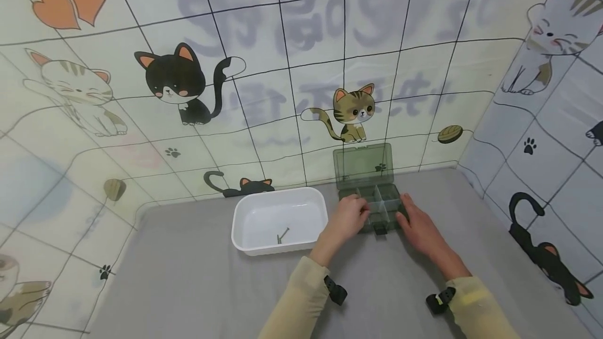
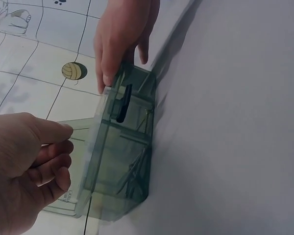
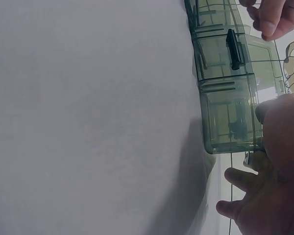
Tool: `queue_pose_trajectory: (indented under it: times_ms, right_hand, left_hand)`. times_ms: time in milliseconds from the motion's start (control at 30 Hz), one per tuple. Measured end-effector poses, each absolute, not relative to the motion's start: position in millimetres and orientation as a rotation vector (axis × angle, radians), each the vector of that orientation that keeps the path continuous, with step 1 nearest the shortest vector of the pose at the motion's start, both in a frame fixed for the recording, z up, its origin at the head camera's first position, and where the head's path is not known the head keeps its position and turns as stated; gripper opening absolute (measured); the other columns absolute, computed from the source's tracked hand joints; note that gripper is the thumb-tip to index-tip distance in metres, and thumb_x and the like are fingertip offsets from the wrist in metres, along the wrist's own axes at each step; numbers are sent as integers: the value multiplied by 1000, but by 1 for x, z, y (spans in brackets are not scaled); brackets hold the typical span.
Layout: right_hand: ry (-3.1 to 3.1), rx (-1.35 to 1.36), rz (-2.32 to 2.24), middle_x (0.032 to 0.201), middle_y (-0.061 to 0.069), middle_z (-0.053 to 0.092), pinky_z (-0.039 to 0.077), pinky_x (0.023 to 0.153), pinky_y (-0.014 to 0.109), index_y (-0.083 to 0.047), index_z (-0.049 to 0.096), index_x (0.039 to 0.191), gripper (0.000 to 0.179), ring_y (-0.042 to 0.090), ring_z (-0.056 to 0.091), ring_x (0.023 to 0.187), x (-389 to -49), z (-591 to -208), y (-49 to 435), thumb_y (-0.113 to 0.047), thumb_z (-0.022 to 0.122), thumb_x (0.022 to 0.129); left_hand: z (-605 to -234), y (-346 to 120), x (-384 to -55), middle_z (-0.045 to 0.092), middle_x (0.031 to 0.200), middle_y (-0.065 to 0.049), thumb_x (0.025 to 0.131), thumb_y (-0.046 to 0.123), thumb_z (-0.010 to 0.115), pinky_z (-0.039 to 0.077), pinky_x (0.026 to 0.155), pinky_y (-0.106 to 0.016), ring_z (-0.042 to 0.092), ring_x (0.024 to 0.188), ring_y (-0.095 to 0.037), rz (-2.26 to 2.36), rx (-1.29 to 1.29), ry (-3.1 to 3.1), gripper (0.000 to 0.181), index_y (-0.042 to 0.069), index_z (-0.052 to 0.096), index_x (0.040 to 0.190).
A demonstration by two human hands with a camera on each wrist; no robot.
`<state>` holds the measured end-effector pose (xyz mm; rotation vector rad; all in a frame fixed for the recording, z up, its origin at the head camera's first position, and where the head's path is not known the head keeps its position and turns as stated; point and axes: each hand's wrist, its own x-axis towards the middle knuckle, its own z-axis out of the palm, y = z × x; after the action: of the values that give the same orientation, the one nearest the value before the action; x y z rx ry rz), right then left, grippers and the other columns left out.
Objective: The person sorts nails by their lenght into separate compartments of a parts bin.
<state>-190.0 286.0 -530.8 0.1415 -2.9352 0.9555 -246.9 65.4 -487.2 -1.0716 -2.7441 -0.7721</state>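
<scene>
Grey cloth (image 1: pixel 202 286), btm half of head view (creased nr box); white tray (image 1: pixel 256 224) abt ctr, green box (image 1: pixel 388 192) rt of ctr, lid up.

Table (image 1: pixel 198 286): tray (image 1: pixel 279 250) left, two screws (image 1: pixel 283 233) inside; just right, compartment box (image 1: pixel 379 206), raised lid (image 1: pixel 363 166) behind, latch (image 1: pixel 380 229) in front; left hand (image 1: pixel 349 214) over left compartments, right hand (image 1: pixel 421 229) touching right side.

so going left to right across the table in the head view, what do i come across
White rectangular plastic tray → the person's left hand → translucent green plastic compartment box → the person's right hand.
</scene>
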Motion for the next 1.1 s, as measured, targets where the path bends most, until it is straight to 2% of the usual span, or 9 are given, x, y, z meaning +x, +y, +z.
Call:
queue_pose_trajectory:
  times_ms: [500,667,900,1100]
  right_hand:
    - [-2937,132,938,160,37,17,25,112,67,12,18,157,62,56,25,143,-188,-532,286,-26,39,113]
    - [-2937,132,962,160,39,16,25,112,67,14,17,156,62,57,24,143,-186,-532,287,-24,39,113]
    - [-2946,123,975,160,38,14,24,112,67,13,15,157,63,56,22,144,-186,-530,288,-26,38,113]
    - [-2973,118,966,161,37,14,23,112,67,11,14,158,64,56,22,144,-189,-529,286,-28,38,113]
  left_hand:
    - [-480,41,-244,68,95,0,101,14,68,49,72,-16,63,84,-9,-878,-1114,-2766,12,8,77,104]
    - [-478,14,-245,68,93,0,98,12,71,50,70,-17,64,82,-8,-873,-1084,-2732,8,7,77,100]
    - [-477,-31,-252,68,92,-4,95,9,74,52,73,-25,63,82,-15,-959,-954,-2666,5,6,76,98]
    - [-484,-69,-260,70,93,-4,92,7,76,54,74,-29,65,83,-18,-1053,-803,-2671,11,1,76,102]
